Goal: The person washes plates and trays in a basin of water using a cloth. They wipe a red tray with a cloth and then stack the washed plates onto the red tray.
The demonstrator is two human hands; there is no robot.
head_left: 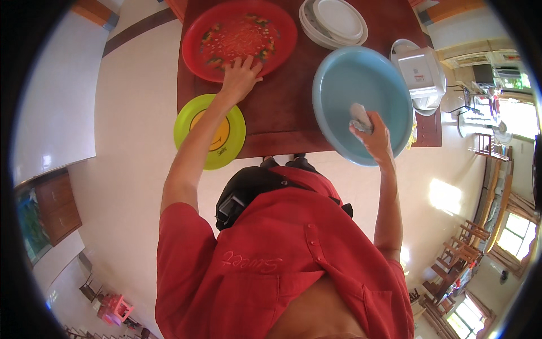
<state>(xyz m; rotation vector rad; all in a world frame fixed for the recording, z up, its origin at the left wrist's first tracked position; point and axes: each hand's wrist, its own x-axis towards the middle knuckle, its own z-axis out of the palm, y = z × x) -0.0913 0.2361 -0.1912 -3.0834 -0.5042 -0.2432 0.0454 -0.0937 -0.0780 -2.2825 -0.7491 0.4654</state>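
My left hand (241,79) reaches over the near rim of a round red tray (200,34) that has a printed flower pattern. Its fingers are spread and touch the tray, with nothing in them. Over the light blue basin (333,107), my right hand (379,137) is closed on a crumpled whitish-grey cloth (361,117). The basin's inside looks smooth and pale blue; whether it holds water I cannot tell. Beneath my left forearm lies a lime-green plate (189,121) with an orange smiling face, partly covered by the arm.
All of this stands on a dark red wooden table (276,107). White plates (336,22) are stacked behind the basin. To its right sit white square containers (419,72), close to the table's edge. Wooden chairs (460,248) stand farther off at the right.
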